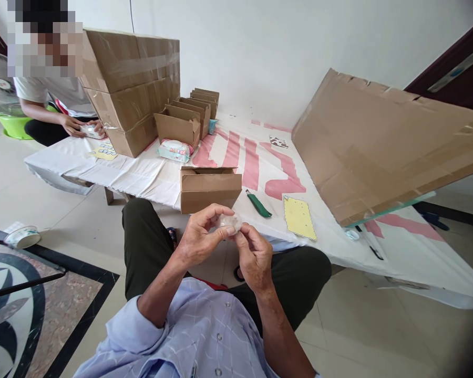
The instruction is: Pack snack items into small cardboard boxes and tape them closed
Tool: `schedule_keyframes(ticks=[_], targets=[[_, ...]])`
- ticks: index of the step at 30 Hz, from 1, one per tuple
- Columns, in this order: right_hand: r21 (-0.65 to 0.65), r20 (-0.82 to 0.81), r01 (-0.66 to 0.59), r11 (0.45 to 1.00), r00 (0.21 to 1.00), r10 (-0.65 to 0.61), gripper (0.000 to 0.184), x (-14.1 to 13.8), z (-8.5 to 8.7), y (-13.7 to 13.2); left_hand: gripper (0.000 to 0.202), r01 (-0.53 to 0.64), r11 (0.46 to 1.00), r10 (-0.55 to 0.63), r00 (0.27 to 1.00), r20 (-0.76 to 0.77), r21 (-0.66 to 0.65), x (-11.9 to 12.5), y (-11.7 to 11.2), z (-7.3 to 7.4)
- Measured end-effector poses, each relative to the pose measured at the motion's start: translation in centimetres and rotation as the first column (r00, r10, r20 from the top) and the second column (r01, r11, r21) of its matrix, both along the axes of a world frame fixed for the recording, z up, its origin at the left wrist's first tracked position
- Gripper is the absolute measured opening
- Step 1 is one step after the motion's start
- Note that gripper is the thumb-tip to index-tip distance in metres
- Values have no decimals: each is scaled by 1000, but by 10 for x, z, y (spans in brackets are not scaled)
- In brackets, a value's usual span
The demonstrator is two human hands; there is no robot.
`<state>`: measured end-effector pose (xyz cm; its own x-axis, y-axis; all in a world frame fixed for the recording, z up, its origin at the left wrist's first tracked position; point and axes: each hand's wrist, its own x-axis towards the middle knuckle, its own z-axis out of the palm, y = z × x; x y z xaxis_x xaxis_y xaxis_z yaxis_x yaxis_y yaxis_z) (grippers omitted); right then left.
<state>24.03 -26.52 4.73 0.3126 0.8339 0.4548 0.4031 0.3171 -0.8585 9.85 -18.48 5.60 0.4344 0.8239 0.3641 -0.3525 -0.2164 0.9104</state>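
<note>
In front of my lap, my left hand (205,231) holds a small translucent whitish object (229,222), rounded like a roll, between thumb and fingers. My right hand (255,252) pinches the near right edge of the same object. Its exact kind is hard to make out, as the fingers cover part of it. Just beyond my hands, a small open cardboard box (211,190) stands at the table edge. A green utility knife (259,203) lies to the right of that box, and a yellow card (299,217) lies farther right.
Several small open boxes (177,126) line up behind a wipes packet (175,150). Large stacked cartons (134,89) stand at the left, beside a co-worker whose hands (82,127) hold a whitish item. A big cardboard sheet (394,147) leans at the right, near a black-bladed tool (369,242).
</note>
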Motion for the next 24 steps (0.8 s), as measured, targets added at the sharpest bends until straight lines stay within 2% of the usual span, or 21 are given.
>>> schedule_keyframes(ticks=[5, 10, 14, 17, 20, 22, 24], targets=[[-43, 16, -7, 999, 1000, 8, 23, 2, 0, -6, 23, -69, 990, 84, 990, -117, 126, -2, 2, -1], [-5, -36, 179, 984, 983, -179, 31, 5, -9, -3, 22, -112, 964, 162, 966, -201, 240, 0, 3, -3], [37, 44, 144, 989, 988, -145, 31, 3, -11, 4, 29, -76, 959, 139, 966, -219, 274, 0, 2, -3], [50, -23, 180, 982, 984, -179, 31, 1, -11, 8, 43, -21, 981, 55, 983, -173, 195, 0, 2, -6], [57, -136, 224, 973, 967, -214, 33, 0, -12, 10, 54, 68, 997, -67, 997, -31, 38, 2, 2, -11], [42, -207, 221, 974, 956, -208, 35, 1, -15, 12, 51, 118, 991, -112, 990, 86, -69, 4, 3, -15], [22, -283, 157, 987, 948, -145, 36, 3, -18, 13, 45, 161, 975, -134, 976, 173, -151, 6, 5, -18]])
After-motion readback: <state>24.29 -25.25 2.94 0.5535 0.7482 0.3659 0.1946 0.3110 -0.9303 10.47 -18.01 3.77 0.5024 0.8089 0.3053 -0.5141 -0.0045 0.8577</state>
